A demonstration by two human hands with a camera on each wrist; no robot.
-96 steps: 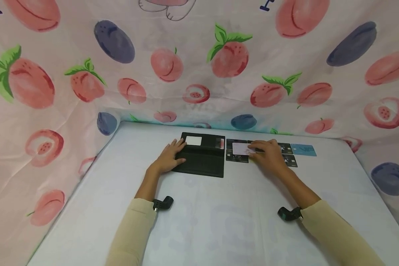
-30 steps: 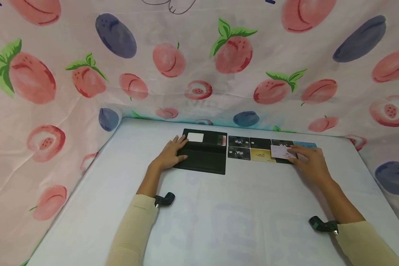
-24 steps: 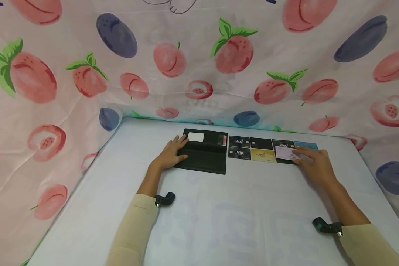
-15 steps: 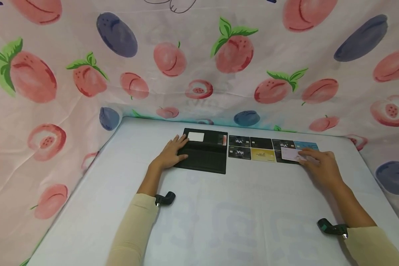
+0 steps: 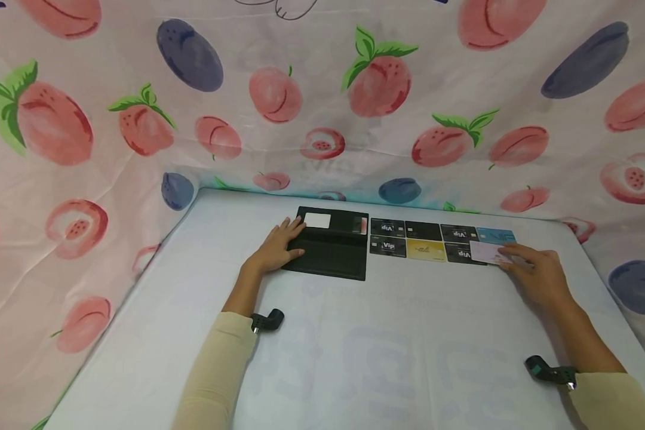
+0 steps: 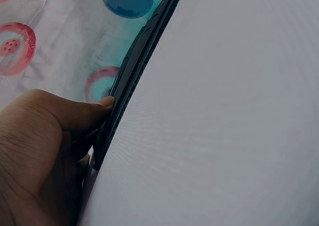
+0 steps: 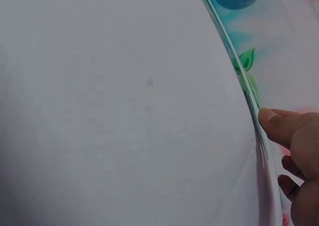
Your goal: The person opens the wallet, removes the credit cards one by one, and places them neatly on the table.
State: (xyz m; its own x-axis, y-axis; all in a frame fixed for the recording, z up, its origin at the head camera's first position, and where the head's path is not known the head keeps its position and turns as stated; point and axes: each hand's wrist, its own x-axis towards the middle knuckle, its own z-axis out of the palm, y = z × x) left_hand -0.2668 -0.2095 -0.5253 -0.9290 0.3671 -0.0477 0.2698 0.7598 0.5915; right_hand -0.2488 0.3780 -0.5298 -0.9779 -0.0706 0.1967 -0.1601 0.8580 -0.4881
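Observation:
My left hand (image 5: 273,248) lies with straight, spread fingers on the left edge of an opened black wallet (image 5: 328,257). From the left wrist view, that thumb touches the wallet's edge (image 6: 134,71). At the right end of the card rows, my right hand (image 5: 540,272) pinches a pale pinkish card (image 5: 486,252) between thumb and fingers. The card overlaps the near edge of a blue card (image 5: 497,235) and the end of a black card (image 5: 458,254). In the right wrist view, the right hand's thumb (image 7: 279,126) shows beside the card row, seen nearly edge-on.
Two rows of cards lie right of the wallet, among them a black Vip card (image 5: 388,245) and a gold card (image 5: 426,250). A white card (image 5: 317,220) shows in the wallet's upper half. Fruit-printed cloth (image 5: 322,107) rises behind the white table (image 5: 322,358).
My right hand has carried the pale card rightward, from over the cards near the wallet to the blue card's near side. The gold card came into sight. My left hand has stayed on the wallet.

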